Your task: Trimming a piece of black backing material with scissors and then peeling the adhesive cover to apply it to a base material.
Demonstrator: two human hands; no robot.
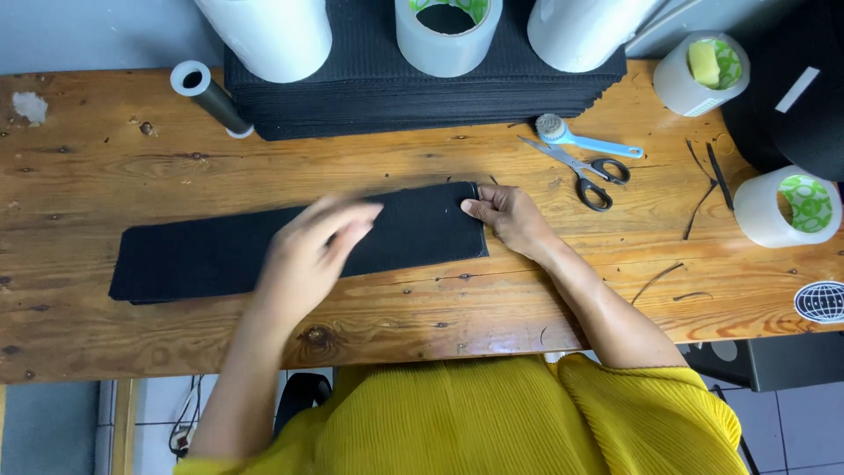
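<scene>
A long strip of black ribbed fabric (202,255) lies flat across the wooden table (105,167). My left hand (312,251) rests flat on the strip near its middle, fingers spread and blurred by motion. My right hand (510,215) presses the strip's right end, thumb on the upper right corner. Neither hand holds anything.
A thick stack of black fabric (422,88) sits at the back with white rolls (272,31) and clear tape rolls (447,31) on it. Scissors (580,167) and a blue-handled tool (585,139) lie to the right. More tape rolls (787,207) stand far right; a dark tube (211,97) back left.
</scene>
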